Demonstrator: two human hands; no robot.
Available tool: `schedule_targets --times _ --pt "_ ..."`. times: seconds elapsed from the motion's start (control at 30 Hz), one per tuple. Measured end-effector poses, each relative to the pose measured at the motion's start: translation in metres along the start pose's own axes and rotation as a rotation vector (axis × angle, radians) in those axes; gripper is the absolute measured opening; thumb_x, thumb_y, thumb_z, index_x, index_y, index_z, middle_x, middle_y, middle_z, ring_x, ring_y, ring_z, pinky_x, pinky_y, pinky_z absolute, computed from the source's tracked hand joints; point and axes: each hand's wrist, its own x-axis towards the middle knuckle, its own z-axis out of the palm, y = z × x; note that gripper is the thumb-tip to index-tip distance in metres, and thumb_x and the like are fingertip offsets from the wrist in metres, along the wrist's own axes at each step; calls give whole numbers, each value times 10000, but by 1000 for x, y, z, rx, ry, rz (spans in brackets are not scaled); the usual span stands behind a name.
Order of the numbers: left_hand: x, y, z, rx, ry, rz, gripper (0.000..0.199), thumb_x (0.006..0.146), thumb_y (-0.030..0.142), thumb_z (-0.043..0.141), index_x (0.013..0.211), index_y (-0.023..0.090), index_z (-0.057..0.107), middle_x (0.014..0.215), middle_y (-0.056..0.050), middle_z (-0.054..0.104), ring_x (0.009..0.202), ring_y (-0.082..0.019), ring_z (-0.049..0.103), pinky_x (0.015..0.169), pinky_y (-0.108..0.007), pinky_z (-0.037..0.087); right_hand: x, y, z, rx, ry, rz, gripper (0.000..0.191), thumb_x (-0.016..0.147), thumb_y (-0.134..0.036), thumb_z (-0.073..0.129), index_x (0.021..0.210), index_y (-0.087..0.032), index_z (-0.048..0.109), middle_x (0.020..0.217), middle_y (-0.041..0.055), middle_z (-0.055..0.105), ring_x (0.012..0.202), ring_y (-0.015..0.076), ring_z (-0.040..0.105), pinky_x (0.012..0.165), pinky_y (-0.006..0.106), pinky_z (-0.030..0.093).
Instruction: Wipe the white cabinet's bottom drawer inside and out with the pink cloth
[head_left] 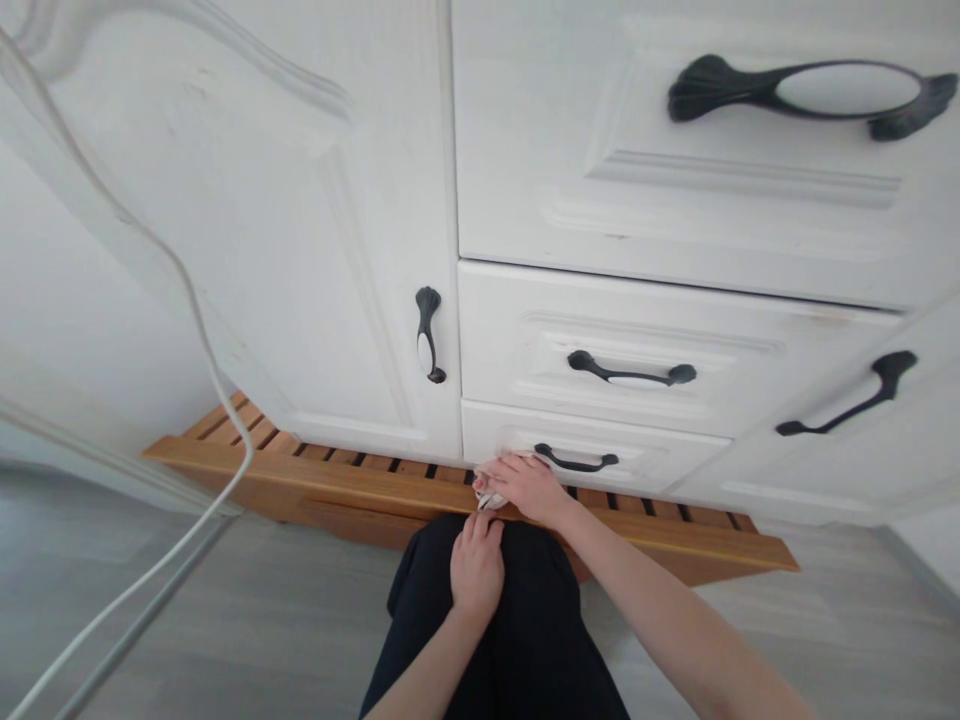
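Low in front of the white cabinet, my right hand (529,487) presses a pale pinkish cloth (491,497) against the bottom drawer (645,462), just left of its dark handle (576,462). The cloth is bunched, and my fingers cover much of it. My left hand (478,562) rests over my knees with its fingers curled together, close to the cloth's lower end. Whatever lies under those fingertips is hidden. Beneath the cloth runs a slatted wooden bench (360,487), its front edge against my legs.
Above are two wider drawers with dark handles (631,372). A cabinet door (360,300) with an upright handle (427,335) stands left, another door (840,450) right. A white cable (199,310) hangs down the left side and crosses the bench end. Grey floor (300,620) surrounds my legs.
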Motion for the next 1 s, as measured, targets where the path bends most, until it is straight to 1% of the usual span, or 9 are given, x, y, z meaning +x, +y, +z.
schedule_targets --times 0.17,0.27,0.47,0.57,0.67,0.77,0.83,0.9,1.0 --pt "-2 -1 -3 -4 -3 8 297 922 89 511 1107 259 669 1272 -14 644 1218 -213 547 964 -344 487 -34 6 -7 22 -11 88 250 1001 -249 526 1209 -283 661 1330 14 646 1167 180 532 869 323 434" --pt "-3 -1 -4 -11 -4 2 307 919 79 516 1111 266 667 1274 3 644 1227 -203 544 971 -340 486 -76 22 -16 12 -31 176 354 963 -138 540 1245 -315 661 1311 21 660 1117 188 552 816 324 419" --pt "-4 3 -6 -14 5 -7 324 917 67 501 1122 248 675 1287 -16 640 1243 -220 540 995 -364 485 -169 47 -29 41 -97 381 466 902 -77 557 1241 -371 683 1195 25 704 1106 223 541 937 389 347" --pt "-4 4 -7 -9 11 -1 331 911 58 499 1112 244 684 1276 -19 647 1227 -222 552 993 -363 491 -195 44 -41 44 -9 533 533 873 -26 505 1223 -383 690 1127 23 692 1061 218 544 887 373 359" --pt "-4 5 -8 0 13 4 335 906 48 495 1094 243 692 1269 -20 650 1227 -226 551 993 -359 493 -198 42 -64 -26 209 708 556 818 4 470 1189 -335 708 1101 47 651 1025 241 528 880 392 363" --pt "-5 5 -7 11 14 13 338 911 51 483 1106 236 689 1274 -30 643 1234 -227 543 1014 -358 481 -183 47 -88 -77 446 817 530 791 -12 473 1193 -275 698 1151 76 602 1059 261 515 934 432 357" --pt "-5 5 -6 23 15 20 341 913 50 472 1111 227 686 1273 -38 640 1228 -229 544 1018 -362 479 -171 53 -94 -78 557 863 526 761 -7 473 1173 -247 695 1148 83 586 1083 265 512 951 437 352" --pt "-6 5 -6 37 19 27 348 910 47 468 1118 225 683 1274 -41 638 1225 -229 546 1013 -365 483 -166 56 -85 -78 553 869 507 751 -5 477 1129 -252 707 1117 76 599 1082 267 506 943 434 341" --pt "-7 5 -7 44 25 37 355 903 42 475 1119 234 682 1276 -33 639 1225 -220 549 1010 -358 487 -169 52 -54 -57 372 805 446 799 -27 501 1075 -292 730 1096 54 644 1073 265 499 915 421 320"
